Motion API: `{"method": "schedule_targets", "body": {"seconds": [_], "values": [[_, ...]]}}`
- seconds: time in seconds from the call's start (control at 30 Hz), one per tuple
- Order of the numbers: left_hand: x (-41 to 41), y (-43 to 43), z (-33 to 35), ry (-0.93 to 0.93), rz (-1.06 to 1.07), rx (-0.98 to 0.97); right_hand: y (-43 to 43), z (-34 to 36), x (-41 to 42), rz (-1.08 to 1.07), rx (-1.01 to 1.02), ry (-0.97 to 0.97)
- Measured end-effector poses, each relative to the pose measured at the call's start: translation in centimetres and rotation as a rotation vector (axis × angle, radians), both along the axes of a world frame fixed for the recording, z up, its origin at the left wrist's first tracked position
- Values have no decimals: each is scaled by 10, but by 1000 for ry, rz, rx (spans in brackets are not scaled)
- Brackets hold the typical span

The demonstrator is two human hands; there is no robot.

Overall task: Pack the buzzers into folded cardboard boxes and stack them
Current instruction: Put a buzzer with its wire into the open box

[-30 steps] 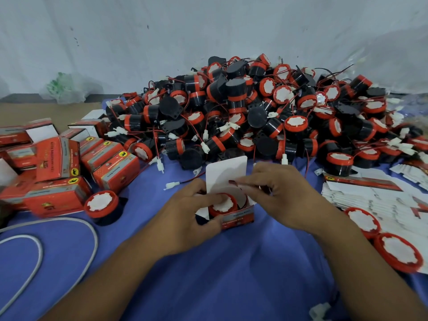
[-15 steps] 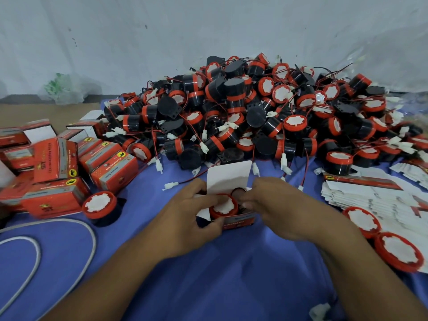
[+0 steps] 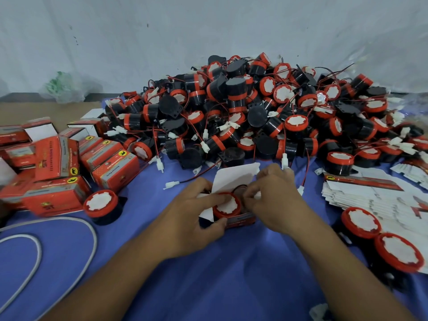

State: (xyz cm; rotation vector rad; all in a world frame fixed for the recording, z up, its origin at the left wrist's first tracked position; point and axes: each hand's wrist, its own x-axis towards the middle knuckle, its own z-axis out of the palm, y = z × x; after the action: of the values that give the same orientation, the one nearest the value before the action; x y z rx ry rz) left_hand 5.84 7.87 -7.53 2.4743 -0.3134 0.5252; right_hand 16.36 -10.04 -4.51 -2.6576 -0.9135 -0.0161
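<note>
At the left of the frame, closed red boxes [image 3: 58,172] lie heaped on the blue surface [image 3: 208,286], with a lone buzzer [image 3: 100,205] just beside them. At centre, the left hand [image 3: 192,218] grips the open box [image 3: 240,220], thumb on its front and forefinger resting on the red-rimmed buzzer in the box [image 3: 225,207]; the white flap [image 3: 234,179] stands up behind. The right hand [image 3: 275,200], fingers curled, pinches a small white connector [image 3: 257,195] at the box's right edge. Behind rises the buzzer pile [image 3: 254,112]; flat box blanks [image 3: 370,200] lie at right.
</note>
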Motion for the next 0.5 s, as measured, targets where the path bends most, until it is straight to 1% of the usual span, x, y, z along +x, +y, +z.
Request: {"method": "schedule_targets", "body": {"seconds": [0.03, 0.13, 0.23, 0.3, 0.37, 0.43, 0.5], "values": [[0, -1, 0, -6, -10, 1, 2, -4, 0, -33, 65, 21], [0, -2, -3, -5, 15, -56, 4, -8, 1, -153, 345, 117], [2, 0, -5, 18, 94, -98, -1, -5, 5, -238, 461, 192], [3, 2, -6, 28, 114, -116, -3, -5, 8, -199, 562, 287], [3, 5, -6, 22, 120, -135, -1, -6, 6, -103, 624, 335], [4, 7, -6, 15, 124, -133, 1, -8, 4, -11, 638, 327], [4, 9, -7, 16, 126, -126, 1, -8, 3, 43, 595, 279]]}}
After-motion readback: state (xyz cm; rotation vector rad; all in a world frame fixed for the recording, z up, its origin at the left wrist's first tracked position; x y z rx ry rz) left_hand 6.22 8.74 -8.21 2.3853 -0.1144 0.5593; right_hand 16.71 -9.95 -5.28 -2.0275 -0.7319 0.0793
